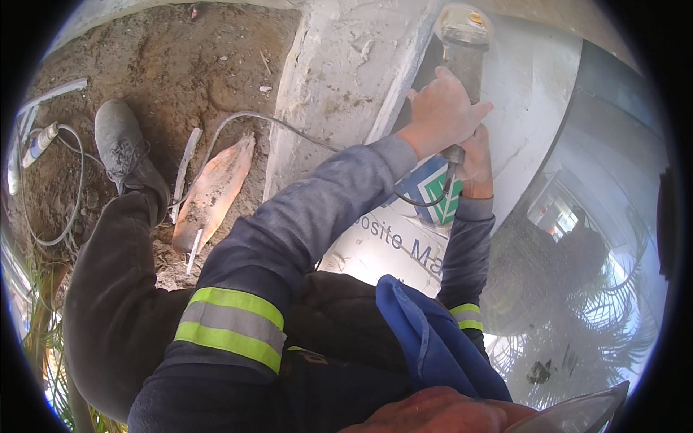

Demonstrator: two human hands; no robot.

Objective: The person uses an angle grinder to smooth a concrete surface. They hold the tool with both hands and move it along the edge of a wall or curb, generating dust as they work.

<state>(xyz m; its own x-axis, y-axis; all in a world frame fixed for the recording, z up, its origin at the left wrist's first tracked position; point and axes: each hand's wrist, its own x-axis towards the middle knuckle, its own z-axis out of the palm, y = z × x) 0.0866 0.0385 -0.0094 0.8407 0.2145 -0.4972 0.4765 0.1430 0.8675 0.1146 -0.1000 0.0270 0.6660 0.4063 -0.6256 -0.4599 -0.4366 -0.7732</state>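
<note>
My left hand [446, 110] is closed around the grey body of an angle grinder [471, 68]. Close behind it, my right hand [476, 160] grips the rear end of the grinder, beside the point where its dark cord [424, 203] comes out. The round head of the tool [464, 27] points away from me, against the pale surface at the top. Dust blurs its far end, and the disc cannot be made out. Part of the grip is hidden by my own fingers.
A printed white sack [379, 249] lies under my forearms. To the left are a concrete ledge [325, 72], bare soil [195, 65], a long orange-brown piece [216, 191], white strips and a cable connector [40, 144]. Right of the grinder stand a pale curved surface [538, 79] and a reflective panel [577, 238].
</note>
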